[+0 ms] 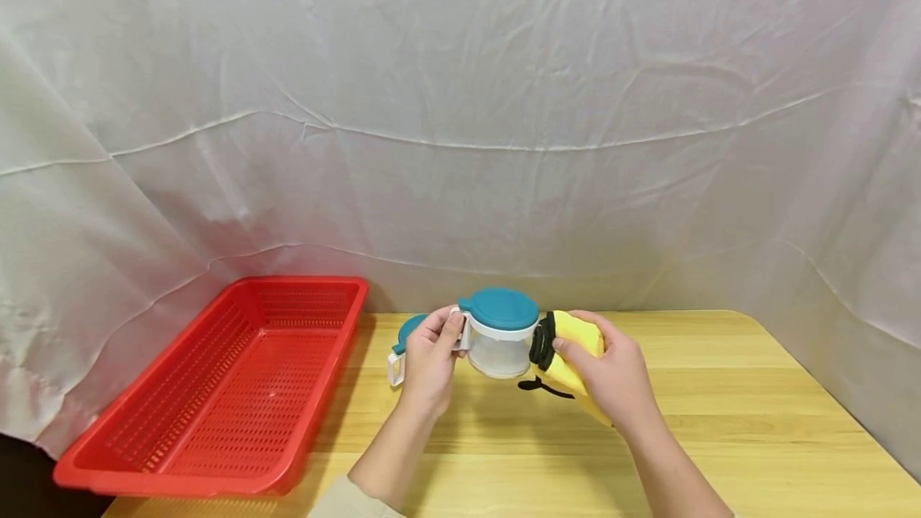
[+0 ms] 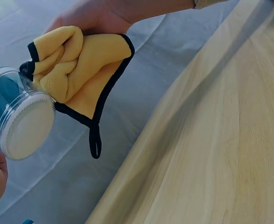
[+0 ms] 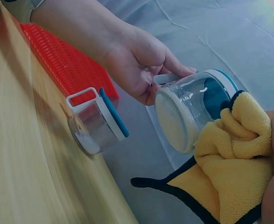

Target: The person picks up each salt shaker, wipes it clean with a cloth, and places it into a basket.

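Note:
My left hand point(image 1: 432, 362) grips the white handle of a clear jar point(image 1: 500, 354) with a teal lid, held up over the table. The jar's pale round base point(image 2: 29, 127) faces the left wrist camera. In my right hand point(image 1: 615, 366) is a bunched yellow cloth point(image 1: 576, 342) with black edging, its folds against the jar's side. A black hanging loop point(image 2: 95, 142) dangles from one corner of the cloth. Behind my left hand, a second jar point(image 3: 94, 128) with a teal lid and white handle stands on the table; the hand hides part of it in the head view.
A red perforated plastic basket point(image 1: 237, 398) sits on the left of the wooden table point(image 1: 719, 422). Pale fabric point(image 1: 460, 118) hangs as a backdrop behind the table and along its sides.

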The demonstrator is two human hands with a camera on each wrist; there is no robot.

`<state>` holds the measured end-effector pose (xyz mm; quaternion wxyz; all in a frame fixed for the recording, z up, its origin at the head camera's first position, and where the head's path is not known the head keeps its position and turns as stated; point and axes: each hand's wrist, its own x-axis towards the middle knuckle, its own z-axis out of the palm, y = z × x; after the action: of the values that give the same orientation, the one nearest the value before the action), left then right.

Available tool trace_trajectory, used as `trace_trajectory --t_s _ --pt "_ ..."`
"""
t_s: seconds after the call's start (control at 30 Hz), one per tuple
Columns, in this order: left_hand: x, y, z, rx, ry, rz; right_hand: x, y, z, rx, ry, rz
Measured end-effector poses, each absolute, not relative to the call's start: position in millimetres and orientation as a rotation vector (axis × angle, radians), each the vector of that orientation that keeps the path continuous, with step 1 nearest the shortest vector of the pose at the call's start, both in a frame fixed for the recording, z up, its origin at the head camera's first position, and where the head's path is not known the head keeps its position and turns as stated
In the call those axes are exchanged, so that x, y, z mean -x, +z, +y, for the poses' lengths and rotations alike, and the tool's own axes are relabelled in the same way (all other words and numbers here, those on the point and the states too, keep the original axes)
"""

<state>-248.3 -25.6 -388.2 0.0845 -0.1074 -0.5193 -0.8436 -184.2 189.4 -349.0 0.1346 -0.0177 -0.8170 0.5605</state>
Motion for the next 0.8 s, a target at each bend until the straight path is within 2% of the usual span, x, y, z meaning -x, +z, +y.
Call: trace_trajectory --t_s 0.8 --pt "248.7 -391.8 -24.1 0.297 -2.517 -1.56 183.0 -353.4 180.7 0.056 1.55 -2.267"
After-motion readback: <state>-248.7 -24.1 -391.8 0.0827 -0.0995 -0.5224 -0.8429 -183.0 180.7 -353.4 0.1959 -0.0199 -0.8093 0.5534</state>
